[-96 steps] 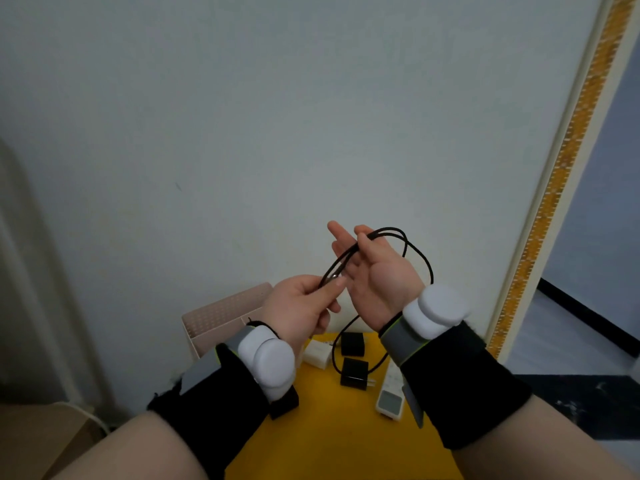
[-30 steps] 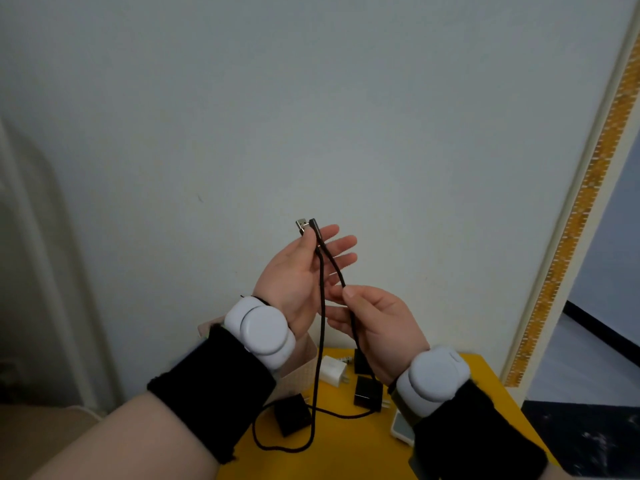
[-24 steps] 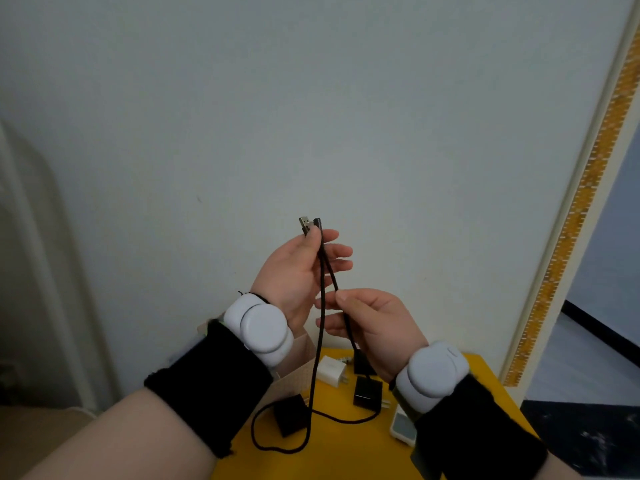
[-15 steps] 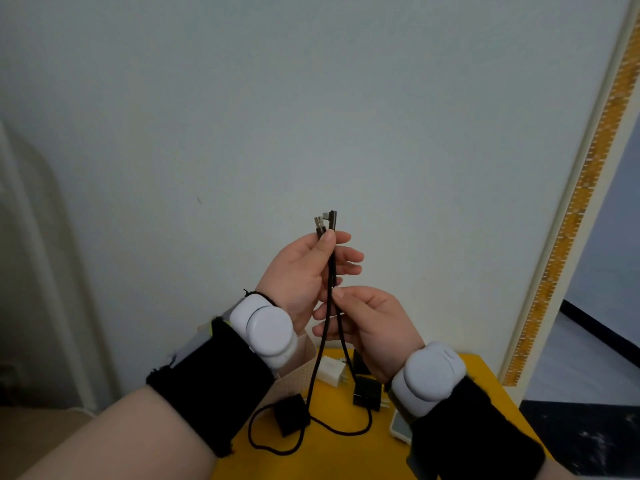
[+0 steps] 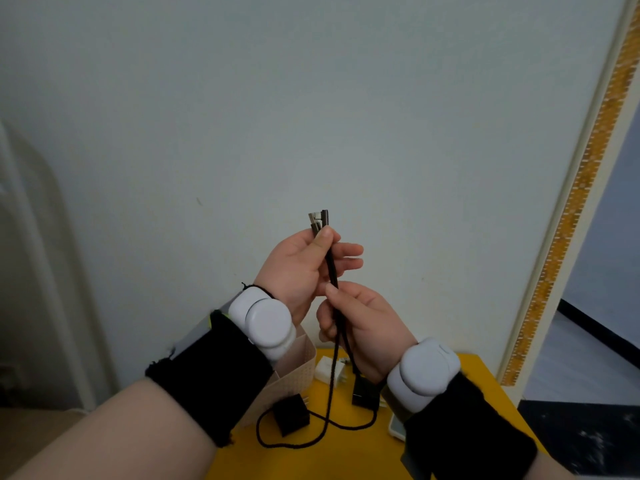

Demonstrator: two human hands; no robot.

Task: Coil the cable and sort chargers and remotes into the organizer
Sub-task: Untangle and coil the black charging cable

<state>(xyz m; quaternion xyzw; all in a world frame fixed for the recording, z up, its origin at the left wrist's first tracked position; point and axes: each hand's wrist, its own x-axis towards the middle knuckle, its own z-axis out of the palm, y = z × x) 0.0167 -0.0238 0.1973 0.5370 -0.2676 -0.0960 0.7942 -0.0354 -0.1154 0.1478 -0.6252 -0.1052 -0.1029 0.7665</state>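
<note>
The left hand (image 5: 294, 271) pinches both plugs (image 5: 319, 218) of the black cable (image 5: 331, 266). The right hand (image 5: 372, 329) has its fingers (image 5: 325, 311) curled round the doubled strands. Best to slide down evenly, keeping the strands paired.

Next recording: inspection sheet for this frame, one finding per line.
Surface: yellow table, partly hidden by the arms.
Job's things: organizer at the left; white charger, left black charger, right black charger and remote on the table, outside it.
Clutter: nothing seen.
Hands: left hand pinches both plugs; right hand grips the doubled strands below.
Cables: black cable, uncoiled, loop sagging to the table.
Surroundings: pale wall, door frame at right.
</note>
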